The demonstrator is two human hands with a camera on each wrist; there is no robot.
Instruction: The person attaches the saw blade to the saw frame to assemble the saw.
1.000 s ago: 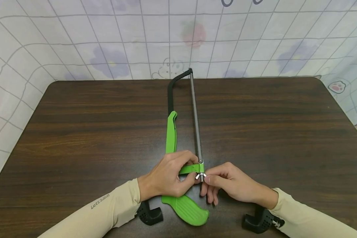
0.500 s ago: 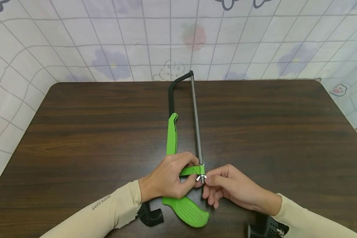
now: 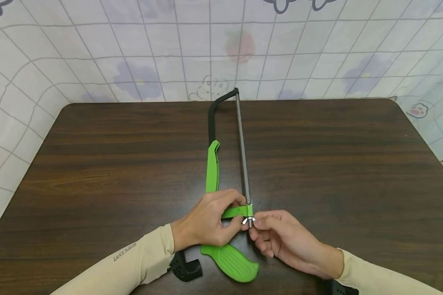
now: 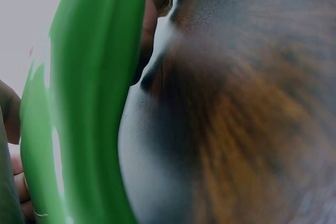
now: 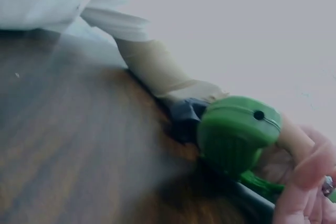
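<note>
A hacksaw lies on the brown table, its green frame (image 3: 212,168) and black front bow pointing away from me. Along its right side runs the thin grey blade (image 3: 243,151). My left hand (image 3: 211,218) grips the saw at the green crosspiece (image 3: 237,211), covering part of the frame. Thumb and forefinger of my right hand (image 3: 291,243) pinch the small silver wing nut (image 3: 249,221) at the blade's near end. The handle (image 3: 237,265) sticks out below my left hand. It fills much of the left wrist view and shows its green butt (image 5: 236,129) in the right wrist view.
The wood-grain table (image 3: 114,151) stretches out on both sides of the saw. Behind it hangs a white gridded cloth (image 3: 192,37) with flower prints. A black wrist device (image 3: 186,268) sits under the left cuff, beside the handle.
My right hand has turned at the wing nut, its wrist dropping lower and its palm showing more. My left hand and the saw hold their place.
</note>
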